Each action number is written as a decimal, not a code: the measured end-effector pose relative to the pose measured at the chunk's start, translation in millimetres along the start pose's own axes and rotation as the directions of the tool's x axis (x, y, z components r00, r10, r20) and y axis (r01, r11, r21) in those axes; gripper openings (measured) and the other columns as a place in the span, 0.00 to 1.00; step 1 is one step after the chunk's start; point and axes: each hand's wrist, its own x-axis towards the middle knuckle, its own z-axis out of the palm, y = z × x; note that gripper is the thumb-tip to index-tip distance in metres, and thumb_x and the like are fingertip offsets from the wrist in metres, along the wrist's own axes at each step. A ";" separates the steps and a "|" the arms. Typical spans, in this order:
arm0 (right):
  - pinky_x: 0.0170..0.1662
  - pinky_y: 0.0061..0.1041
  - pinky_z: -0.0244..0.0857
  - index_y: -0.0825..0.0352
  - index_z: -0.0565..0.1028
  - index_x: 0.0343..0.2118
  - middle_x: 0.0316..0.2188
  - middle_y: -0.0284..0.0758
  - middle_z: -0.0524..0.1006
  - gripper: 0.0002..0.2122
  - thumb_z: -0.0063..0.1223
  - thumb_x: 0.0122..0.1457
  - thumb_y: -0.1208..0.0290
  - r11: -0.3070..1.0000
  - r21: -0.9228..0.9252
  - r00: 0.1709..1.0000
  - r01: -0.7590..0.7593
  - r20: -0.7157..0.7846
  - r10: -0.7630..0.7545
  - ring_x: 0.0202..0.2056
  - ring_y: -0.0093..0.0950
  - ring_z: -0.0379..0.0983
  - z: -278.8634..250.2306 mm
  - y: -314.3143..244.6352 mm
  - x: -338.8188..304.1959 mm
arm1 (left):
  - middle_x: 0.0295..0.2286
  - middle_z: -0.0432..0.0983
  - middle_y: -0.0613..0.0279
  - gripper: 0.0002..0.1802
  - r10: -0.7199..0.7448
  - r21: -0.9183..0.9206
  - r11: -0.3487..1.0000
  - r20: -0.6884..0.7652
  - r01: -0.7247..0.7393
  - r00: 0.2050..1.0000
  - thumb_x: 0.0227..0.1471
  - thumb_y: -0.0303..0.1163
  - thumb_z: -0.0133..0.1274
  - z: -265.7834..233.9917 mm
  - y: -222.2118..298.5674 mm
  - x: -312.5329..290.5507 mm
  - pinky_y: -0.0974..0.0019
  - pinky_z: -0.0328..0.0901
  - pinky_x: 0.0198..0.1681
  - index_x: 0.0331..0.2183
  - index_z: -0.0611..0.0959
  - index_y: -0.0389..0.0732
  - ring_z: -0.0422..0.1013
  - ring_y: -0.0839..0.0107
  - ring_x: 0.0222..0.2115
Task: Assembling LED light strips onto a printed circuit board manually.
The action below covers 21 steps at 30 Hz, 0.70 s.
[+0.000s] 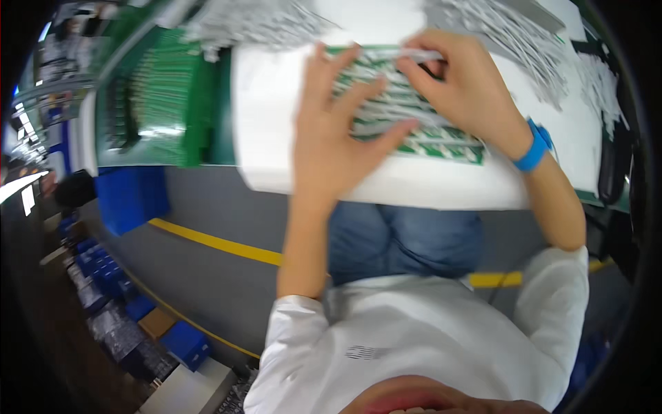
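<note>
A green circuit board (441,148) with light grey strips lying across it rests on the white work surface in front of me. My left hand (334,124) lies over its left part with fingers spread, thumb and fingertips on or just above the board. Over the far right part, my right hand (455,79) pinches a thin light grey strip (426,55) between thumb and forefinger. Whether the strip touches the board cannot be made out. My hands hide much of the board, and the picture is slightly blurred.
Heaps of thin grey strips, like short cables, lie at the far left (258,24) and far right (507,41). A row of upright green circuit boards (165,96) stands left of the white surface (265,138). Below sits a blue bin (131,196) on the grey floor.
</note>
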 end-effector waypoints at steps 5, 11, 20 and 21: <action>0.27 0.33 0.66 0.69 0.83 0.35 0.20 0.37 0.78 0.08 0.64 0.59 0.68 0.999 0.033 1.000 0.021 0.020 -0.022 0.21 0.34 0.74 -0.2 3.1 -0.4 | 0.59 0.76 0.54 0.26 -0.030 -0.016 0.999 0.003 0.030 1.000 0.37 0.36 0.80 -3.8 7.1 5.4 0.41 0.63 0.65 0.41 0.90 0.43 0.62 0.41 0.67; 0.28 0.31 0.69 0.66 0.83 0.36 0.22 0.37 0.80 0.07 0.65 0.58 0.70 0.999 0.011 0.999 0.051 0.019 -0.051 0.24 0.33 0.77 1.8 4.2 -3.3 | 0.59 0.76 0.56 0.26 -0.059 -0.025 0.998 0.001 0.059 0.998 0.37 0.37 0.80 -0.5 10.3 1.8 0.40 0.61 0.67 0.41 0.90 0.43 0.62 0.40 0.67; 0.31 0.31 0.71 0.66 0.84 0.37 0.28 0.37 0.83 0.07 0.64 0.59 0.69 1.000 -0.019 1.000 0.015 0.020 -0.015 0.27 0.34 0.80 3.0 -1.6 -3.8 | 0.60 0.74 0.54 0.28 -0.040 -0.022 0.999 0.003 0.040 0.999 0.35 0.37 0.81 -1.8 14.9 3.7 0.39 0.60 0.68 0.42 0.90 0.43 0.62 0.39 0.67; 0.31 0.32 0.72 0.66 0.84 0.37 0.28 0.37 0.83 0.07 0.64 0.59 0.69 0.999 -0.035 1.000 0.027 0.016 -0.027 0.27 0.34 0.81 4.7 -1.6 -3.6 | 0.60 0.75 0.54 0.28 -0.046 -0.023 0.999 -0.002 0.046 0.999 0.35 0.36 0.81 -2.3 14.7 3.3 0.39 0.60 0.68 0.42 0.91 0.43 0.62 0.39 0.67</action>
